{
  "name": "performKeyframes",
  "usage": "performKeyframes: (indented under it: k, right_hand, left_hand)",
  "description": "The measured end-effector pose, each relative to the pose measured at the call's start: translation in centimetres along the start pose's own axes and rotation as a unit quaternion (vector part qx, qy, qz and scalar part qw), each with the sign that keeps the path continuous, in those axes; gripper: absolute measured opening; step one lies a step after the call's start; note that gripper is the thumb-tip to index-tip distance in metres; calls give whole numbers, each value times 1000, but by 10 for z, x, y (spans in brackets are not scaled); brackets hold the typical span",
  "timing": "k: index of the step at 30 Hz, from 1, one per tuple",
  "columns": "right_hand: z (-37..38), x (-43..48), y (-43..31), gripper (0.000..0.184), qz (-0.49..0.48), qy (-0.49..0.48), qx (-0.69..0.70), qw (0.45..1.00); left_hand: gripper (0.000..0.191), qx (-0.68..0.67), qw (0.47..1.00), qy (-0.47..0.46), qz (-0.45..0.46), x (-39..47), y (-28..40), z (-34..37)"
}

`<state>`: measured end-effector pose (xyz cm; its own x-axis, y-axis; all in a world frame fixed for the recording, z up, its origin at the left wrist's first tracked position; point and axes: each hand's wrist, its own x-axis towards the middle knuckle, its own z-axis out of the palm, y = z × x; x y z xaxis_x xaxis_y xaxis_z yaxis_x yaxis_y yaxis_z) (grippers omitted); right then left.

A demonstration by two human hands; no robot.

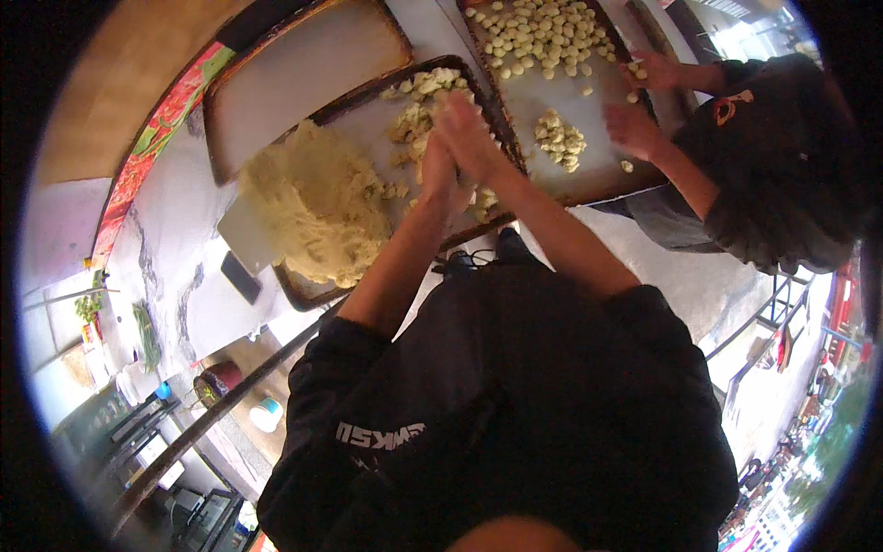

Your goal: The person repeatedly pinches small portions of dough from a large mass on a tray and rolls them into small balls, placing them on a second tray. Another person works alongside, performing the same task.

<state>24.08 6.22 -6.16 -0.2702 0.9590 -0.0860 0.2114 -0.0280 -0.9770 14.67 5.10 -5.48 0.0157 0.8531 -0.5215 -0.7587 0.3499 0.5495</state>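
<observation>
My left hand (440, 165) and my right hand (470, 134) are pressed together, palm against palm, over a metal baking tray (359, 114). Whether anything lies between the palms is hidden, and the fingertips are blurred. Small dough lumps (411, 124) lie on the tray just left of my hands, with more pieces beyond the fingers and near the wrists. A large mound of pale yellow dough (324, 207) covers the tray's left part. A flat pale board or scraper (248, 234) touches the mound's left edge.
A co-worker's hands (638, 131) work at the right over another tray (572, 186) holding many dough balls (545, 34) and a small heap of pieces (560, 140). A third tray (310, 62) lies at the upper left. A phone (241, 277) rests on the marble-patterned table (165, 228).
</observation>
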Motion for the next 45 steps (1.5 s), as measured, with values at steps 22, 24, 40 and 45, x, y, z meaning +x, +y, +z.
performKeyframes:
  k: [22, 24, 40, 45]
  right_hand:
    - [17, -19, -21, 38, -271, -5, -143, 952]
    - [14, -20, -20, 45, -154, -20, -174, 972]
    - [7, -21, -12, 57, -140, -139, -119, 973]
    - [-2, -10, 12, 53, 29, -33, 57, 997]
  left_hand:
    - [51, -77, 982, -77, 156, -4, 3, 8]
    - [55, -24, 990, -124, 54, -1, 1, 5]
    - [39, -61, 991, -57, 101, 37, -34, -37]
    - [42, -26, 996, 75, -41, 21, -38, -6]
